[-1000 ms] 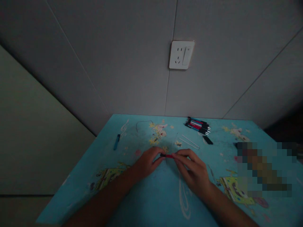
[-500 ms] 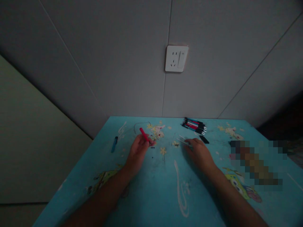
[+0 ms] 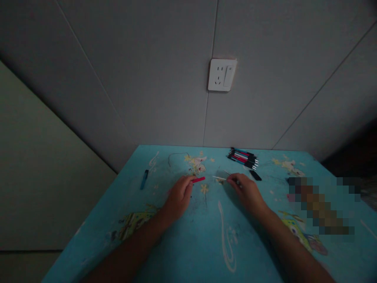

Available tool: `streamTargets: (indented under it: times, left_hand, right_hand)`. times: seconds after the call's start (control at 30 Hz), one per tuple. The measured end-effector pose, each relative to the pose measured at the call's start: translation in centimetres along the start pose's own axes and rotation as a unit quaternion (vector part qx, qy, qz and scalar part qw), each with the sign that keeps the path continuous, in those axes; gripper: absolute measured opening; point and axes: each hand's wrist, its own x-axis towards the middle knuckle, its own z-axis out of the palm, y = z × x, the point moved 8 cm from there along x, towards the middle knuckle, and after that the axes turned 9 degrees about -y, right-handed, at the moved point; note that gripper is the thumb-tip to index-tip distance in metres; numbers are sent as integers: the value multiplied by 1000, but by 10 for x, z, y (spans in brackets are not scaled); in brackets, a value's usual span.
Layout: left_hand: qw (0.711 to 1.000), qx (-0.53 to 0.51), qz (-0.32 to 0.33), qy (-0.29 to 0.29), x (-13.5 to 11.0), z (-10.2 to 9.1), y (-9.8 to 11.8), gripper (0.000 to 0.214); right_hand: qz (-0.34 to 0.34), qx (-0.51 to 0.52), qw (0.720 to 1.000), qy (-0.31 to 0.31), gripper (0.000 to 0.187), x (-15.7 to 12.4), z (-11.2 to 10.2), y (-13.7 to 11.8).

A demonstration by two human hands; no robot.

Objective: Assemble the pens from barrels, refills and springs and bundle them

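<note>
My left hand [image 3: 178,198] is closed around a red pen barrel [image 3: 199,179], which lies nearly level with its free end towards the right. Opposite it, my right hand [image 3: 243,188] pinches a thin pale rod that looks like a pen refill [image 3: 219,178], its tip aimed left at the barrel. A gap separates the two. Just behind those fingers shows a second thin rod [image 3: 227,173], partly covered; I cannot tell whether it is held. A small black flat piece [image 3: 255,175] lies to the right of my right hand.
Several pens [image 3: 242,158] lie side by side near the wall. A blue piece with a dark end [image 3: 144,179] rests on the left of the patterned blue table [image 3: 194,243]. A pixelated patch [image 3: 321,206] covers something at right. A socket [image 3: 222,75] is on the wall.
My left hand has turned the red pen barrel from tilted up and left to nearly level, pointing right. In my right hand the refill has come up and now points left.
</note>
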Motion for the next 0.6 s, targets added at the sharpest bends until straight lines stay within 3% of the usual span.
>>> streamTargets:
  times: [0.13, 0.33, 0.47, 0.6]
  left_hand:
    - [999, 39, 5, -7, 0, 2, 1, 29]
    - [998, 48, 22, -20, -1, 6, 4, 29]
    - [994, 60, 52, -74, -3, 13, 14, 31]
    - [971, 169, 98, -135, -7, 25, 23, 31]
  right_hand:
    - [-75, 4, 997, 22, 18, -5, -1, -27]
    - [-89, 22, 996, 20, 17, -7, 1, -36]
    - [-105, 30, 994, -16, 15, -8, 11, -43]
    - [-117, 49, 991, -35, 17, -11, 22, -54]
